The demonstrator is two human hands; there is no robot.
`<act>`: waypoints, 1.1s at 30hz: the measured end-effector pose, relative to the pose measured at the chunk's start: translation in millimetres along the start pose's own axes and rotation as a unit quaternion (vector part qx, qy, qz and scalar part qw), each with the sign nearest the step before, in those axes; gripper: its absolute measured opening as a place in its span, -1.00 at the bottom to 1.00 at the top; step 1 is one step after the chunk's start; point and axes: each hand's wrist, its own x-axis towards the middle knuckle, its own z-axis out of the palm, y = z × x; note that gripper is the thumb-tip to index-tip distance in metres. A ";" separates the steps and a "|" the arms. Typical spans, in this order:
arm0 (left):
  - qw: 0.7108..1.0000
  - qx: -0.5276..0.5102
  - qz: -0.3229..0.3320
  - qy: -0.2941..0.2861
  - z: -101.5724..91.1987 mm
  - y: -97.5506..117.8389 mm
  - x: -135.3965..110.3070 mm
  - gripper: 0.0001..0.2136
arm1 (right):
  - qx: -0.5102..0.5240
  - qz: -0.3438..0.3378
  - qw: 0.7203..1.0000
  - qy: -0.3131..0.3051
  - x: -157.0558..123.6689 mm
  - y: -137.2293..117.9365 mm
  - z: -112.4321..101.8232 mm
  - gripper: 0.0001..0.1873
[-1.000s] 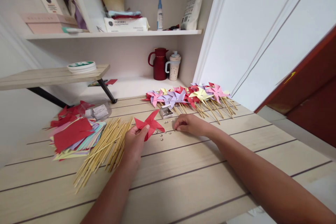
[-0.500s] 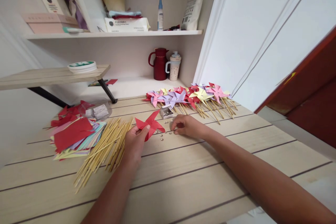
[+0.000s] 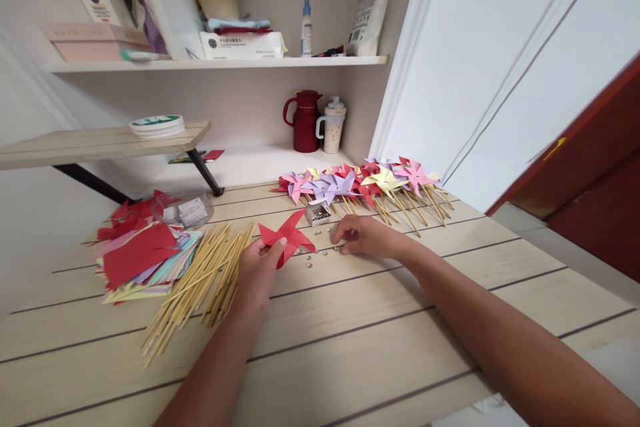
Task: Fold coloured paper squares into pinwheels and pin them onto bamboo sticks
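Note:
My left hand point(image 3: 257, 270) holds a red paper pinwheel head point(image 3: 287, 237) by its lower edge, just above the wooden table point(image 3: 350, 340). My right hand point(image 3: 365, 237) rests on the table to the right of it, fingers curled and pinched down among several small silver pins point(image 3: 320, 252) scattered there. What the fingertips hold is too small to make out. A small open metal pin box point(image 3: 317, 214) sits just behind the pins.
Bamboo sticks point(image 3: 200, 283) lie in a heap left of my left hand, beside a stack of coloured paper squares point(image 3: 140, 260). Finished pinwheels on sticks point(image 3: 365, 183) are lined up at the back. A red jug point(image 3: 303, 121) and a cup point(image 3: 332, 125) stand on the low shelf.
My right hand has shifted slightly over the pins, its fingers working at them. The left hand and red pinwheel head have stayed in place.

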 end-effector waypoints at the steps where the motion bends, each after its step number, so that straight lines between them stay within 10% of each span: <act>1: 1.000 0.002 0.002 0.000 0.0 0.1 -0.1 -0.73 | 0.005 0.002 1.000 0.002 0.3 -0.7 1.0 -0.82; 33: 1.000 0.023 0.003 -0.001 0.5 1.7 -1.2 -0.75 | -0.033 -0.001 0.999 0.027 2.1 -9.7 8.5 -0.87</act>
